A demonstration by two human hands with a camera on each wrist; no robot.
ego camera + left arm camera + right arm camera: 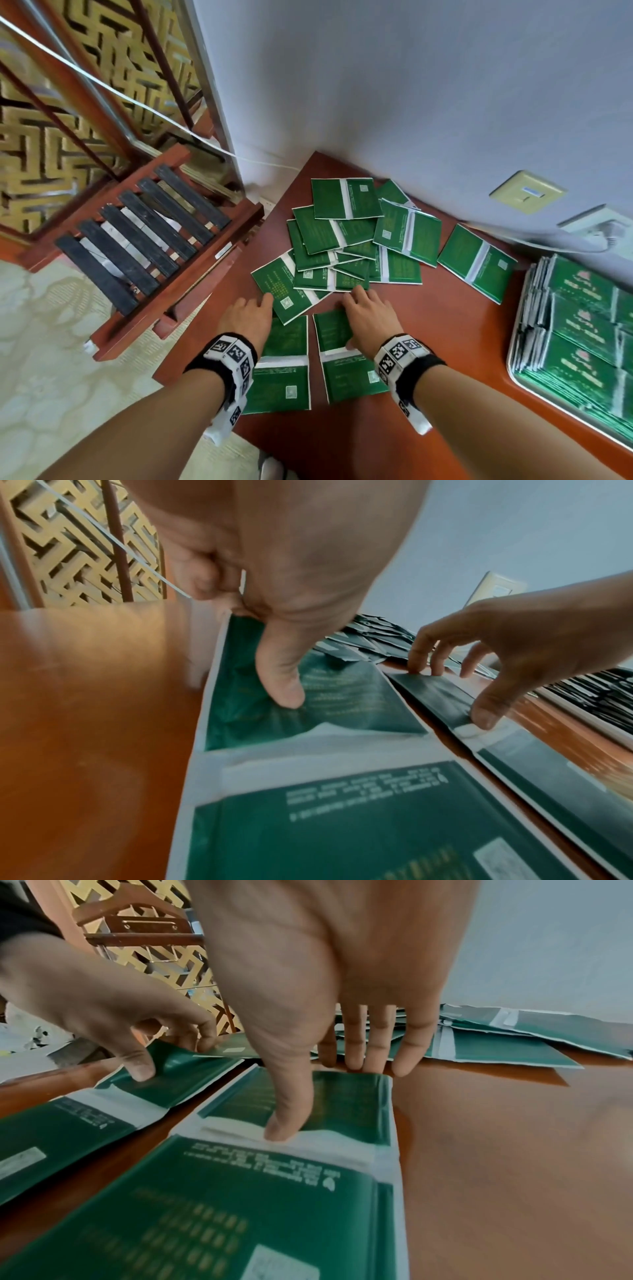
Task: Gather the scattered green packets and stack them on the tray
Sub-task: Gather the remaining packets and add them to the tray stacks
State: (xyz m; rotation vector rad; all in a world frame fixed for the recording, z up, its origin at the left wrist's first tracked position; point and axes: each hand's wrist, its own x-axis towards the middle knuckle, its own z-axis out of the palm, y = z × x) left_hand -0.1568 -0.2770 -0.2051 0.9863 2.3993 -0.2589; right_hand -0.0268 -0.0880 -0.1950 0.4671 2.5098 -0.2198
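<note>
Two green packets lie side by side near the front of the red-brown table (445, 342). My left hand (250, 315) pinches the far half of the left packet (284, 380), thumb on top, fingers curled at its far edge, and the foil buckles (342, 696). My right hand (363, 318) grips the right packet (349, 377) between the thumb at its white seam and fingertips (377, 1064) at its far edge. A loose pile of several green packets (342, 240) lies just beyond both hands. The white tray (513, 373) at the right holds stacked packets (582, 325).
One single packet (476, 262) lies between the pile and the tray. A wooden luggage rack with black straps (144, 246) stands left of the table edge. The grey wall (411, 85) behind carries a socket plate (525, 192) and a white plug block (596, 222).
</note>
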